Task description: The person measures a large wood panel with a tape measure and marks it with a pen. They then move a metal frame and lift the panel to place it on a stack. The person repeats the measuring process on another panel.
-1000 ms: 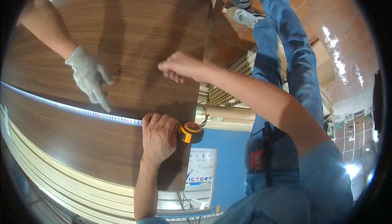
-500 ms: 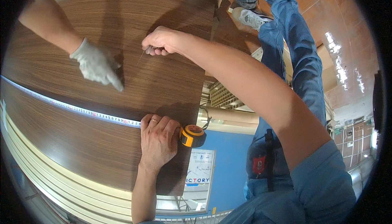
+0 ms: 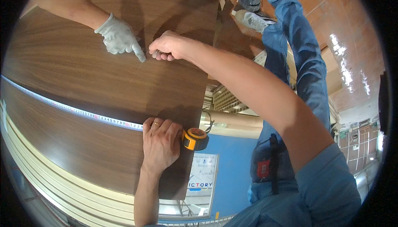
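Observation:
A long white tape measure blade runs across a brown wood-grain board (image 3: 83, 152) from the far left. My left hand (image 3: 162, 143), a ring on one finger, presses the blade down with bent fingers. Right beside it, at the board's right edge, is the yellow and black tape measure case (image 3: 195, 139). Farther up the board, my right hand (image 3: 168, 47) is closed in a pinch near the surface. What its fingertips hold is too thin and hidden to make out. A co-worker's gloved hand (image 3: 120, 36) points with one finger just left of my right fingertips.
Cream-coloured stacked panels (image 3: 62, 173) lie along the board's near left side. Beyond the right edge are a blue panel (image 3: 232, 160) and a cream grid-like piece (image 3: 230, 98). Shoes (image 3: 255, 20) and jeans-clad legs (image 3: 306, 57) stand on the floor at the right.
The co-worker's gloved hand has moved up and right, close to my right fingertips. My right hand has shifted slightly right and down. My left hand and the tape stay nearly in place.

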Demonstrator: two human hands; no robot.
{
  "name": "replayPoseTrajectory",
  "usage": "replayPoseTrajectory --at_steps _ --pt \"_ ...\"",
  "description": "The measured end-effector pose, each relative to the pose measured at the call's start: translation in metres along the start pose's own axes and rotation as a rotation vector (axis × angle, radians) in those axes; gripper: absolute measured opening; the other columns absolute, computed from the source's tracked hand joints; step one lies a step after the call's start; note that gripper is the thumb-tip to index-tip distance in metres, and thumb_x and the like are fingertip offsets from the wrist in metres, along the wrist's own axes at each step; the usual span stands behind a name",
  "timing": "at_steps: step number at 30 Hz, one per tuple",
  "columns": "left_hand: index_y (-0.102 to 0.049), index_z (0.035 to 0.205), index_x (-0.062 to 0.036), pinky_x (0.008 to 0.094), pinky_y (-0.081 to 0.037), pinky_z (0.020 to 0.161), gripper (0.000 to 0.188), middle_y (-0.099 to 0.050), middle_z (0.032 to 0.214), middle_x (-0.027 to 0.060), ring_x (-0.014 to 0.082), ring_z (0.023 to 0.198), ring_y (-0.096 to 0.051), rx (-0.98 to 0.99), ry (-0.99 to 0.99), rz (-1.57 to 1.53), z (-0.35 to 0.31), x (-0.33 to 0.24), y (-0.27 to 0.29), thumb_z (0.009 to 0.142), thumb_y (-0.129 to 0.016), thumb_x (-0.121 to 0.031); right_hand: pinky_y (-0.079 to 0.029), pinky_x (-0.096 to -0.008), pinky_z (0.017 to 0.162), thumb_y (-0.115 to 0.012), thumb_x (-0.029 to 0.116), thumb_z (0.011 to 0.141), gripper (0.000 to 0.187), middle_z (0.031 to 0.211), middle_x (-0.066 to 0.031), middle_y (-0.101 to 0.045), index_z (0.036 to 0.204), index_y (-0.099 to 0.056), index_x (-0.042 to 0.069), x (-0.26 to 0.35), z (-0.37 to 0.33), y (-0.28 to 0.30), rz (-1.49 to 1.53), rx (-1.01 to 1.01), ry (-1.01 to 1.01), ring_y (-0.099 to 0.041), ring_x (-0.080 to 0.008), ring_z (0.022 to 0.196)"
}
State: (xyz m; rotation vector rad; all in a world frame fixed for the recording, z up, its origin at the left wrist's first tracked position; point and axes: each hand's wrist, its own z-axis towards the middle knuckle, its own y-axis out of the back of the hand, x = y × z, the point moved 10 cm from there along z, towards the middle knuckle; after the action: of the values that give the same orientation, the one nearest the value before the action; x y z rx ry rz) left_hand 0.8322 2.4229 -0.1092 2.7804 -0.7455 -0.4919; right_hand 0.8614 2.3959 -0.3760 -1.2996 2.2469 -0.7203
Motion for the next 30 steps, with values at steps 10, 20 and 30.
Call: replayPoseTrajectory --at_steps 10,20,30 --pt "-0.066 0.09 -0.0095 0.0471 -0.038 0.099 0.012 -0.062 0.085 0.0068 0.029 0.092 -0.058 -0.025 -0.01 -0.005 0.0 0.0 0.0 0.078 -0.068 -0.006 -0.033 -0.0285 0.039 -0.071 0.004 0.079 0.007 0.067 -0.0112 -0.065 0.076 -0.067 0.0 -0.003 0.004 0.002 0.042 -0.003 -0.009 -0.053 -0.0129 0.046" --pt "-0.066 0.09 -0.0095 0.0475 -0.038 0.1 0.014 -0.062 0.086 0.0066 0.0291 0.092 -0.058 0.0 -0.001 -0.023 0.008 -0.003 -0.002 0.077 -0.068 -0.005 -0.034 -0.0288 0.039 -0.073 0.009 0.085 0.013 0.072 -0.0138 -0.067 0.084 -0.068 -0.003 0.0 0.003 0.01 0.024 0.028 0.022 -0.052 -0.0119 0.049" --pt "-0.065 0.092 -0.0095 0.0479 -0.038 0.1 0.021 -0.061 0.087 0.0067 0.0293 0.092 -0.057 0.046 0.013 -0.016 0.003 0.0 -0.004 0.072 -0.067 -0.003 -0.034 -0.0308 0.039 -0.069 0.003 0.08 0.009 0.064 -0.0135 -0.065 0.073 -0.066 -0.001 0.01 0.0 0.004 0.048 0.029 0.097 -0.054 -0.0152 0.046"
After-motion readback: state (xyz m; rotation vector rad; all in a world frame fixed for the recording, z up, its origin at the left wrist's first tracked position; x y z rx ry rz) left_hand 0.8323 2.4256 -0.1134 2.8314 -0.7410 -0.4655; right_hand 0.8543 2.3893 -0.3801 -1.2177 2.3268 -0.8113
